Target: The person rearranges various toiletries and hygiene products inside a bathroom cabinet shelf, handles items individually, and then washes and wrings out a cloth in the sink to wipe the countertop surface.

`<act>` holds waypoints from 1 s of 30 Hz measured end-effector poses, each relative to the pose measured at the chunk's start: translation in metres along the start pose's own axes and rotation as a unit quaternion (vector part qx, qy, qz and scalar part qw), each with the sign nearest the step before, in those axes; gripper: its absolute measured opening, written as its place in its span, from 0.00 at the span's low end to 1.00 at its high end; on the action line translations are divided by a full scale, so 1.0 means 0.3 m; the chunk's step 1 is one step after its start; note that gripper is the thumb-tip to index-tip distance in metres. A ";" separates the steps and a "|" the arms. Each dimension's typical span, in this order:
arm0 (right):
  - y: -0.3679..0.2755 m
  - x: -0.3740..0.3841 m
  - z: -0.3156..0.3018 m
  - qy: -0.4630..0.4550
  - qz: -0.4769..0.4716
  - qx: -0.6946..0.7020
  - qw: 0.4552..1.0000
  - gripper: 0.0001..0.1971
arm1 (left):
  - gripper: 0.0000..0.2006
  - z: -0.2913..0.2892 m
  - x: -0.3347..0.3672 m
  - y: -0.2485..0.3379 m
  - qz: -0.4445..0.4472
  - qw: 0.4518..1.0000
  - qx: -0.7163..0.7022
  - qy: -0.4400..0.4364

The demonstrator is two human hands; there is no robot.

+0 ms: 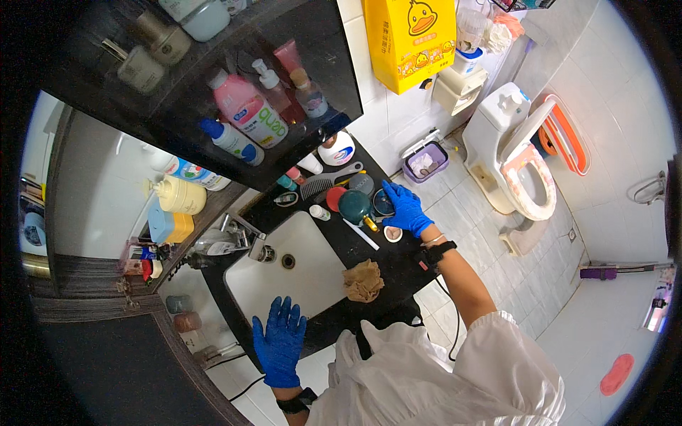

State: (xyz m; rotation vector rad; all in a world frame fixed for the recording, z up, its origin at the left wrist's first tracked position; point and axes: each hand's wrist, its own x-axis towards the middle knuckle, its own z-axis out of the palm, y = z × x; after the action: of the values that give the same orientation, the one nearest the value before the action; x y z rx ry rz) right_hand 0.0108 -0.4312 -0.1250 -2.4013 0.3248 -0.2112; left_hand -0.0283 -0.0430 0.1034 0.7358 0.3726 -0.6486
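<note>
From the head camera, looking down, a person in blue gloves stands at a black counter point(398, 266) with a white sink point(284, 273) set in it.

The right hand point(405, 207) reaches out over the far side of the counter. Its fingers curl around a small round jar point(382, 204), so it looks like the hand is gripping it, though the glove hides most of the jar. A dark green cup point(354, 206) stands just beside that hand, to its left. A white toothbrush point(362, 234) lies on the counter near the cup, and a little round lid point(393, 233) sits just below the hand.

The left hand point(280, 344) is flat and open, fingers spread, resting on the near edge of the sink. It holds nothing.

A crumpled brown cloth point(364, 280) lies on the counter by the sink's right side. A grey comb point(328, 181) lies farther back. The metal tap point(245, 234) sits at the sink's left end. A white toilet point(515, 153) with its seat up stands on the tiled floor to the right.
</note>
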 end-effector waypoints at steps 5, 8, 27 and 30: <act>-0.062 0.107 -0.117 0.082 0.007 -0.049 0.995 0.39 | 0.31 -0.032 -0.010 0.013 0.019 1.000 -0.015 0.005; -0.057 0.187 -0.114 -0.020 -0.108 0.057 0.992 0.35 | 0.31 -0.031 -0.015 0.004 0.015 0.999 -0.028 0.025; -0.105 0.215 -0.170 -0.002 -0.146 0.130 0.981 0.36 | 0.32 -0.074 -0.036 0.003 0.046 0.986 -0.150 0.048; 0.092 0.100 -0.052 -0.014 -0.145 0.055 0.988 0.30 | 0.33 -0.108 0.024 -0.018 -0.014 0.976 -0.218 -0.002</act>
State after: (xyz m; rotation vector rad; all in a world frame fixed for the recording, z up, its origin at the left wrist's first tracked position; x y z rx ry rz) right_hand 0.0309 -0.4695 -0.1297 -2.3320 -0.0517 -0.3174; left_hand -0.0293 -0.0258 0.0746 0.3108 0.5017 -0.5679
